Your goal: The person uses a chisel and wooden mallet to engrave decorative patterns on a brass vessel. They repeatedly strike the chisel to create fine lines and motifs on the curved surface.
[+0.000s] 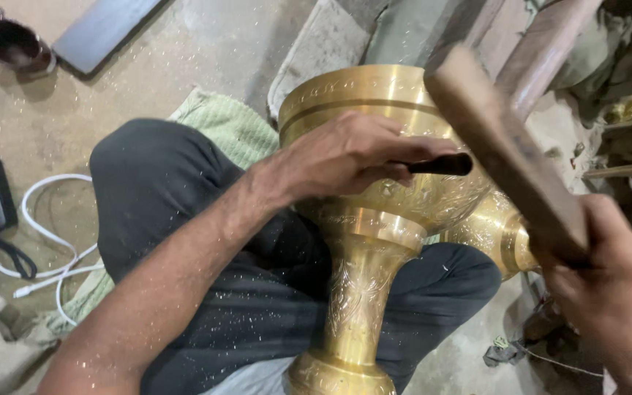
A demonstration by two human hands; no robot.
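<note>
Brass goblet-shaped vessel lies across my lap, stem toward me, bowl away. My left hand rests on the bowl, fingers clamped on a dark chisel whose long axis runs left to right (tip hidden under the hand). To its right, my right hand grips a wooden mallet, head raised above the chisel's butt.

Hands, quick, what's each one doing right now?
Left hand: closed on a dark chisel against the brass vase.
Right hand: closed on a wooden mallet.
</note>
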